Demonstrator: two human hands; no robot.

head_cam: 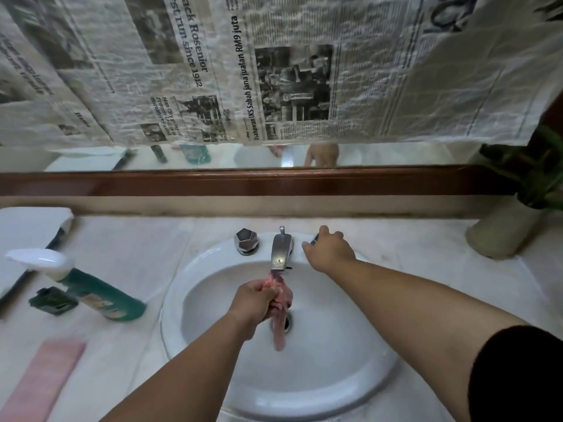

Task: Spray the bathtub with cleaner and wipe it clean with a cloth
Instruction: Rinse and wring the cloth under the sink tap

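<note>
My left hand grips a bunched pink cloth under the chrome spout of a white sink; the cloth's tail hangs down over the drain. My right hand curls round the right tap handle, which is almost fully hidden under the fingers. A green spray bottle with a white trigger head lies on its side on the counter to the left of the sink. No bathtub is in view.
The left tap handle stands free. A pink folded cloth and a small dark green packet lie on the pale counter at left. A potted plant stands at right. Newspaper covers the mirror above a brown wooden frame.
</note>
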